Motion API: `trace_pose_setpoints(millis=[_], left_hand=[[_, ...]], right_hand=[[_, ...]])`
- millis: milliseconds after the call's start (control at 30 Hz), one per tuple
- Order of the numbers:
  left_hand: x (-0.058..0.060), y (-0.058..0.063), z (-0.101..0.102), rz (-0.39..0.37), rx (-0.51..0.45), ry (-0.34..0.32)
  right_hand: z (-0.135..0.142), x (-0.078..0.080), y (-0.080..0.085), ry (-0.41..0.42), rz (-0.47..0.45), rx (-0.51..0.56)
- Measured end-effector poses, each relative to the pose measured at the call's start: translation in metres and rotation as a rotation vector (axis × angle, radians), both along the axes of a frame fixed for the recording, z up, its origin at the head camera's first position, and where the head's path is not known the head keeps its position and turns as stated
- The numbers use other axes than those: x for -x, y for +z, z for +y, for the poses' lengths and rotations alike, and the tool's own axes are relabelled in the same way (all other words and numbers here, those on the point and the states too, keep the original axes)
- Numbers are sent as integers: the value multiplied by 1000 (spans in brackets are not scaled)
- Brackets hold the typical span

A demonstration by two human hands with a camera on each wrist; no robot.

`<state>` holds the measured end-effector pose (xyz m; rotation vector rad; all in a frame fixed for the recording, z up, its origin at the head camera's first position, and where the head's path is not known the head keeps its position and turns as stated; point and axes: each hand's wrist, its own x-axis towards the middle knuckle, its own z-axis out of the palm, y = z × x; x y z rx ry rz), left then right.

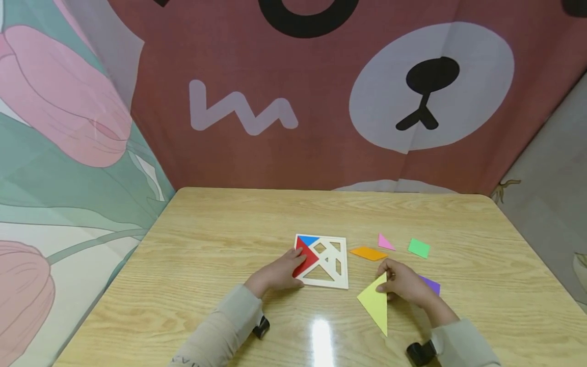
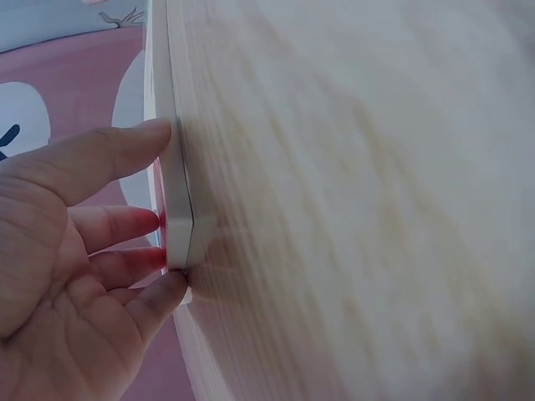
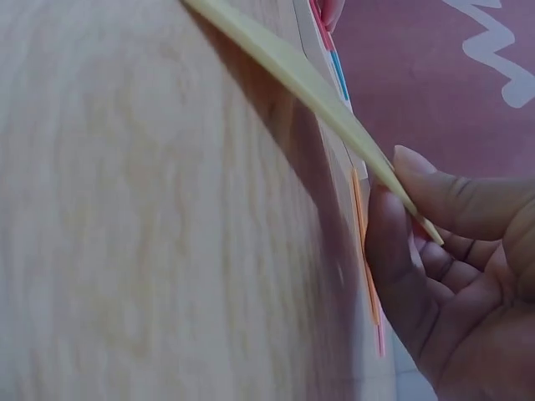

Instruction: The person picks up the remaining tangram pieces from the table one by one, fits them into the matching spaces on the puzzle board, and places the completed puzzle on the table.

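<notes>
A white square tangram board (image 1: 345,262) lies on the table, with a blue triangle (image 1: 307,240) and a red triangle (image 1: 311,258) set in it. My left hand (image 1: 277,271) rests at the board's left side, fingers extended over the red triangle; the left wrist view shows the thumb touching the board's edge (image 2: 179,238). My right hand (image 1: 405,283) pinches a large yellow triangle (image 1: 375,303) near one edge, right of the board. In the right wrist view the yellow triangle (image 3: 309,88) is tilted between thumb and fingers, casting a shadow.
Beyond my right hand lie an orange parallelogram (image 1: 368,253), a small pink triangle (image 1: 385,242) and a green square (image 1: 419,248). A purple piece (image 1: 431,285) is partly hidden behind that hand. The wooden table (image 1: 220,219) ends at a printed curtain (image 1: 321,153).
</notes>
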<state>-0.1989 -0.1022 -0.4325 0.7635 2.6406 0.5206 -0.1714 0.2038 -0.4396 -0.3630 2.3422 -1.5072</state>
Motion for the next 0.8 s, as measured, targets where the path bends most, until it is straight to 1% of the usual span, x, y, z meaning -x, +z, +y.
trace_pose_setpoints(millis=[167,300,467,667,800], left_hand=[[0,0,-1,0,-6,-4],[0,0,-1,1,-12,-5],[1,0,-1,1,-11,2],[2,0,0,7,-2,-1],[2,-1,0,10,2,-2]], right_hand=[[-2,0,-1,1,-72,85],[-4,0,-2,-23,-82,108],[-7,-1,-3,-72,-91,145],[-12,-3,-4,-154,-81,132],[-17,-5,-4,-216,-91,182]])
